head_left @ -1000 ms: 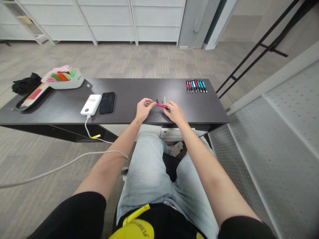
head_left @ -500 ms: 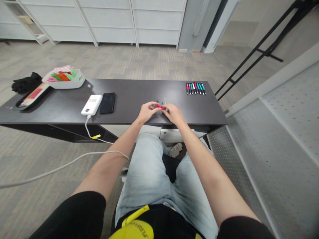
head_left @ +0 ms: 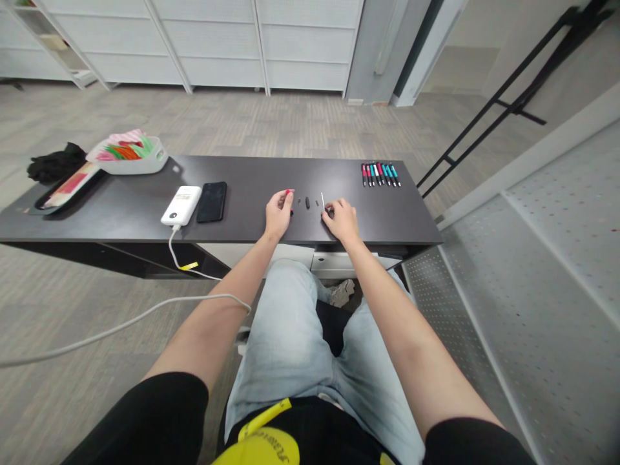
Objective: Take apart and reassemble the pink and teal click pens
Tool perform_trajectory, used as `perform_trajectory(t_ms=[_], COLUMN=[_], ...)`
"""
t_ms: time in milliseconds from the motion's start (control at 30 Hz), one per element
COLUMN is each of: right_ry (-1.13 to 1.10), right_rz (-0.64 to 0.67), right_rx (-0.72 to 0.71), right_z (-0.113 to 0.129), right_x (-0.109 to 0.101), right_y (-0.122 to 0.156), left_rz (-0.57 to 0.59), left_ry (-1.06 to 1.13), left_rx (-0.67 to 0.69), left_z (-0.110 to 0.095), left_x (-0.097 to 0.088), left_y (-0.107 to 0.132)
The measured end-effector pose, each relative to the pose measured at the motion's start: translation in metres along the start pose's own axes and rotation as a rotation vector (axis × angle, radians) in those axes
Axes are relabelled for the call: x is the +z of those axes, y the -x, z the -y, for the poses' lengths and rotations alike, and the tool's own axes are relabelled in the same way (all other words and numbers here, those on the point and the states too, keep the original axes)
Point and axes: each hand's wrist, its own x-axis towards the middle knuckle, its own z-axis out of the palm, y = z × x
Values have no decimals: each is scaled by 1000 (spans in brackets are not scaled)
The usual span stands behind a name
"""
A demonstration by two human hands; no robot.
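My left hand (head_left: 278,216) is closed around a red pen barrel (head_left: 289,192), whose red end shows above the thumb; the rest is mostly hidden in the fingers. My right hand (head_left: 341,220) rests on the tabletop with its fingers curled and thumb near the index finger. Something dark shows at its fingertips, too small to name. Just beside those fingertips lies a thin white pen refill (head_left: 322,200). Between my hands are a short black pen part (head_left: 307,203) and small dark pieces, one of them a tiny bit (head_left: 299,200) nearer the left hand.
Several red, white and teal pens (head_left: 381,174) lie in a row at the back right of the dark table (head_left: 261,174). To the left are a phone (head_left: 212,201), a white power bank (head_left: 181,205) with a cable, a white basket (head_left: 138,165) and a black tray (head_left: 72,197).
My hands have come apart. The left moved left with the red pen barrel, and the right moved slightly right toward the refill. The small parts between them are now uncovered.
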Motion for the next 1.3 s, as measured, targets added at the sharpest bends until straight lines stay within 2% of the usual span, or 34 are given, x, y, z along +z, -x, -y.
perform_trajectory(t_ms=[133,300,567,733,833,1000,1067,1300], right_ry=[45,42,196,271,122,-448,-594,-733], right_rz=[-19,15,215,209,212,141,113,37], right_rx=[107,172,152,138,95,81,103,128], right_z=[3,3,2,-12,-28,-50,-55,-72], right_x=[-1,-16,-44,-50,-49,-32,-23,-12], right_y=[-1,-15,-47,-56,-51,-29,-20,-11], left_rz=[73,181,299,322,313,292,289,322], left_ry=[-136,-336,-331,-326,-311,-298,-271,-283], left_rx=[136,130,170,170,168,154,155,185], left_z=[0,7,17,12,8,6,7,6], left_x=[1,5,8,8,9,11,11,8], left_y=[4,1,-3,-1,1,3,3,3])
